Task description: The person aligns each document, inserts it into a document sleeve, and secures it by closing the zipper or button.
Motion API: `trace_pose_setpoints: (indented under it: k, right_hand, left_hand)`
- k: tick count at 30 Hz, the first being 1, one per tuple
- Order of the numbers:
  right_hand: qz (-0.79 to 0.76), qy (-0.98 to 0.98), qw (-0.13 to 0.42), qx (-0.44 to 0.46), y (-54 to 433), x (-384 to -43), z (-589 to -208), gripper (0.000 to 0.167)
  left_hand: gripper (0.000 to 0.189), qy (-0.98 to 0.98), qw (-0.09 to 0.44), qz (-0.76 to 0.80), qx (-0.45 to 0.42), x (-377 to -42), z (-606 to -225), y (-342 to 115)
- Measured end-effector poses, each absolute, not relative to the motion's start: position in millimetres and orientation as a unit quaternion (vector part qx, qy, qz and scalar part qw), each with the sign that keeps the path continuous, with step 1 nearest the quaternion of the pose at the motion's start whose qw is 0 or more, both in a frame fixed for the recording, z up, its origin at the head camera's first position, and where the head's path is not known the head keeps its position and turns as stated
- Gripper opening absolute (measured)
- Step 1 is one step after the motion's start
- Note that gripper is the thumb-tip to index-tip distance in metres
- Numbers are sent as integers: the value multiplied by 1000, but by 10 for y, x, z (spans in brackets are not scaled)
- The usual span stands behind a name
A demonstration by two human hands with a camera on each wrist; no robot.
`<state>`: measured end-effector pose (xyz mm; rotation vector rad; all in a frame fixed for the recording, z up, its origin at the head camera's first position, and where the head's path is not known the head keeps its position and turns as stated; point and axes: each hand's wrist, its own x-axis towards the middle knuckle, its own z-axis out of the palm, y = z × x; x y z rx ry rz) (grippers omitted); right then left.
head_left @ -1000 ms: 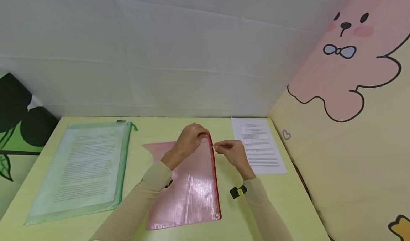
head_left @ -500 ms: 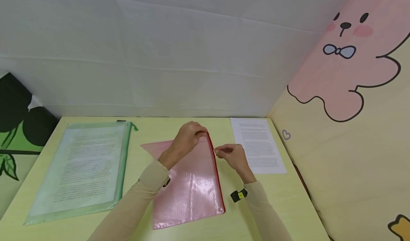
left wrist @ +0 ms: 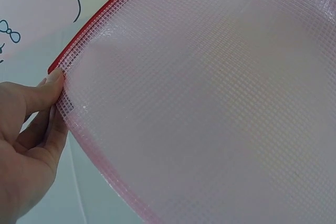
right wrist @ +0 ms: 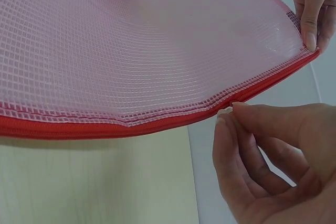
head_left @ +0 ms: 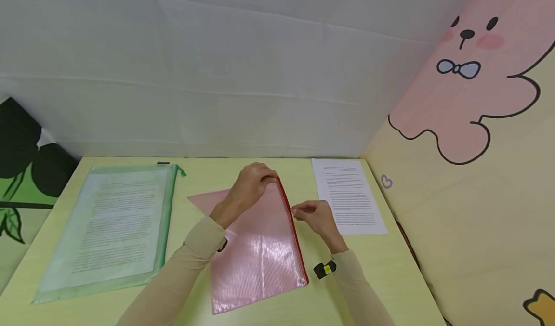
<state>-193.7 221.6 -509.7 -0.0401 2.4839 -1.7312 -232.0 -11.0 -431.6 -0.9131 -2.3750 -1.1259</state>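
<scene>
A translucent pink mesh zip pouch point(head_left: 256, 249) is held tilted over the table, with a red zipper point(right wrist: 94, 131) along its right edge. My left hand point(head_left: 249, 186) pinches the far corner at the zipper's end, thumb on the mesh in the left wrist view point(left wrist: 31, 135). Partway down the zipper, my right hand point(head_left: 318, 216) pinches the zipper pull between thumb and index finger. The fingertips point(right wrist: 223, 121) hide most of that pull. Through the mesh, no sheet shows inside the pouch.
On the table's left lies a green zip pouch point(head_left: 166, 229) with printed paper inside and a green tassel at its far corner. A printed sheet point(head_left: 349, 196) lies at the back right. Cloth walls stand behind and to the right.
My right hand has moved toward me along the zipper. My left hand has drawn the far corner slightly left and away, and the pouch has turned, its near edge shifting right.
</scene>
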Motion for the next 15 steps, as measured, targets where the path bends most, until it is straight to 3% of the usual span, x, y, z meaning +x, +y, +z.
trace_pose_setpoints:
  k: [15]
  right_hand:
    - [-542, 837, 69, -4, 2362, -1770, -5208, 5]
  left_hand:
    - [9, -834, 197, -405, -318, -2320, -4212, -192]
